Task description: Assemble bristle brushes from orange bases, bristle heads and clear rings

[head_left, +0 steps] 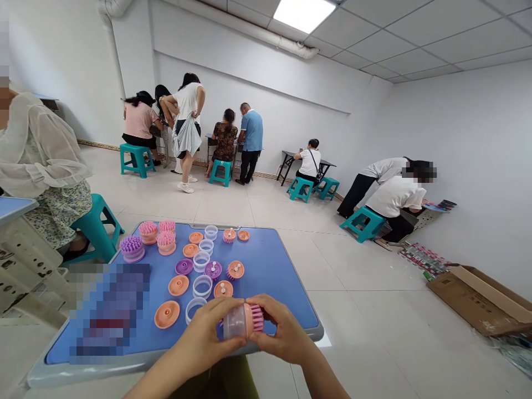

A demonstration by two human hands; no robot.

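Observation:
Near the front edge of the blue table (274,266), my left hand (208,332) grips the clear cup end of a brush (240,321). My right hand (285,330) is closed around its pink bristle end, so both hands hold the same piece, with an orange band between. Just behind them lie an orange disc with a white stem (223,289) and several clear rings (202,286). Orange caps (167,315) and a purple cap (184,266) form a column left of the rings. Pink brushes (167,243) and a purple one (132,249) stand at the back left.
A blurred dark packet (114,310) lies on the table's left side. A seated person (41,160) is close on the left by another desk (16,208). Several people are at desks along the far wall. An open cardboard box (477,296) and packed bottles (428,257) rest on the right floor.

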